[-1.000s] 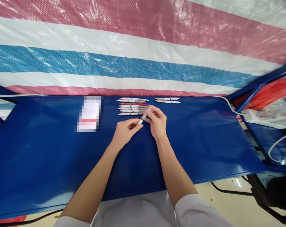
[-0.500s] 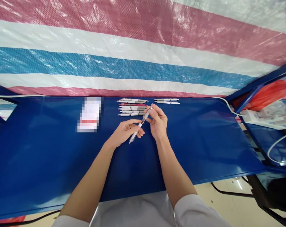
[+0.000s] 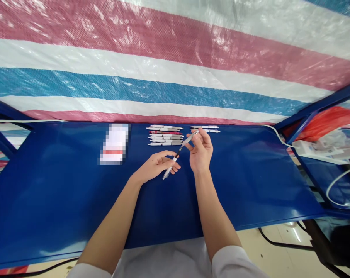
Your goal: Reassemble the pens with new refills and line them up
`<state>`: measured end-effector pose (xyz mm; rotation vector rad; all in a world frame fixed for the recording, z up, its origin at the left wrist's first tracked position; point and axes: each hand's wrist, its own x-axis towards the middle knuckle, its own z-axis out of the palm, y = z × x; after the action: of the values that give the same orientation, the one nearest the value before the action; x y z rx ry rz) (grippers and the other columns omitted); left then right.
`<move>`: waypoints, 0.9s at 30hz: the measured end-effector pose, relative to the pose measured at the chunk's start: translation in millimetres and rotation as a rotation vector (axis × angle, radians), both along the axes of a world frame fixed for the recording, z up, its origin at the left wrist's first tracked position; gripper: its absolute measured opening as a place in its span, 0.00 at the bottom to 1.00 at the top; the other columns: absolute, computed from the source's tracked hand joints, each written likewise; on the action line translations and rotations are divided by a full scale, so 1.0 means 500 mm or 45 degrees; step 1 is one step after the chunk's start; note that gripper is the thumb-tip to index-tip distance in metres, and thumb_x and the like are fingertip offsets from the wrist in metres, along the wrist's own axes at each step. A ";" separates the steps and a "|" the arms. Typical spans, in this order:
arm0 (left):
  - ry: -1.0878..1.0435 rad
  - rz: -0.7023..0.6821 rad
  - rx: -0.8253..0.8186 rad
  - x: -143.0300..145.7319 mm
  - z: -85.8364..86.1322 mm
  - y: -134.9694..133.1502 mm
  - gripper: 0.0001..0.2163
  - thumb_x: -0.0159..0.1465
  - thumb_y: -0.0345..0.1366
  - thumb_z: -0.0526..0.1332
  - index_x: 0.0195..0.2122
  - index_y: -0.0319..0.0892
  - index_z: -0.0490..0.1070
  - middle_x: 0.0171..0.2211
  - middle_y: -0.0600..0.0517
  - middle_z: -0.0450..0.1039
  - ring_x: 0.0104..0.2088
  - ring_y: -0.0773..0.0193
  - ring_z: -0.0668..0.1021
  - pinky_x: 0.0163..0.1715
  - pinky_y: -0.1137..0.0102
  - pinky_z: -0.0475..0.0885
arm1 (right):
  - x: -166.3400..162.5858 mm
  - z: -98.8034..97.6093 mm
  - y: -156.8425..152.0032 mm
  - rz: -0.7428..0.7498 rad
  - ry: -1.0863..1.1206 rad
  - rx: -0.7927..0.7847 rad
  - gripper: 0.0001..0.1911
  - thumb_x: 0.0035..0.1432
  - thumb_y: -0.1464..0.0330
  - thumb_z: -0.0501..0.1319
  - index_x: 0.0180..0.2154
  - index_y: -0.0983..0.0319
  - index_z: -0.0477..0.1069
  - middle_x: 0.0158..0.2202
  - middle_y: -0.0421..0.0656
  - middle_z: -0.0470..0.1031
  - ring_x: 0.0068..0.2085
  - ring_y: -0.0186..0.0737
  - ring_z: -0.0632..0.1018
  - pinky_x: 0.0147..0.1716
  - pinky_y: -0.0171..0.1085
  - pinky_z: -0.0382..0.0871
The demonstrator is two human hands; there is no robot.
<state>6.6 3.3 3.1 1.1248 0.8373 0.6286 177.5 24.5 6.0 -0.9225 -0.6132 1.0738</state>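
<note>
A pen stands in two parts between my hands, tilted up to the right, with its dark refill showing in the gap. My left hand pinches the white rear barrel, whose clip end points down toward me. Closed on the grey-and-silver front barrel, my right hand holds it around the refill's upper end. Just beyond my hands lies a row of several white-and-grey pens, among them a red one. Two more pens lie behind my right hand, partly covered by it.
The blue table reaches to a striped plastic sheet at the back. A blurred white rectangular item lies left of the pens. At the right are a red plastic bag, a white cable and blue frame bars.
My right hand has drawn the front barrel up and right, away from the rear barrel, so more dark refill shows. The camera view has also shifted a little.
</note>
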 end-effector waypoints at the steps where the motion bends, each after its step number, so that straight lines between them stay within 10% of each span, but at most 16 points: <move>1: -0.005 -0.016 -0.003 -0.002 0.000 0.000 0.19 0.61 0.46 0.66 0.48 0.41 0.70 0.37 0.43 0.82 0.34 0.56 0.83 0.37 0.61 0.77 | 0.002 0.006 0.003 -0.024 0.010 0.022 0.17 0.50 0.63 0.69 0.43 0.53 0.73 0.41 0.37 0.81 0.40 0.36 0.82 0.31 0.34 0.80; 9: -0.108 0.063 0.009 -0.016 -0.001 0.004 0.17 0.62 0.44 0.67 0.47 0.41 0.70 0.41 0.43 0.80 0.37 0.56 0.83 0.41 0.60 0.78 | 0.039 0.031 0.019 -0.014 -0.336 0.065 0.16 0.50 0.63 0.70 0.42 0.55 0.75 0.40 0.39 0.81 0.38 0.37 0.82 0.33 0.36 0.79; 20: -0.077 0.305 0.037 -0.040 0.000 0.016 0.19 0.56 0.44 0.71 0.46 0.42 0.73 0.40 0.47 0.79 0.37 0.55 0.83 0.43 0.56 0.79 | 0.073 -0.015 0.006 0.432 -2.128 0.439 0.13 0.65 0.67 0.56 0.45 0.53 0.78 0.46 0.39 0.82 0.45 0.40 0.80 0.36 0.34 0.70; 27: -0.053 0.353 0.023 -0.047 0.002 0.020 0.18 0.56 0.43 0.71 0.46 0.43 0.73 0.40 0.48 0.79 0.38 0.55 0.83 0.44 0.56 0.79 | 0.051 -0.018 0.011 0.506 -2.333 0.537 0.14 0.66 0.72 0.54 0.41 0.55 0.79 0.45 0.39 0.82 0.44 0.37 0.79 0.30 0.33 0.65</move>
<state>-17.2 13.1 4.2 1.0162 0.9617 0.8878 202.8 30.2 -2.9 -1.2442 -2.4686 0.0669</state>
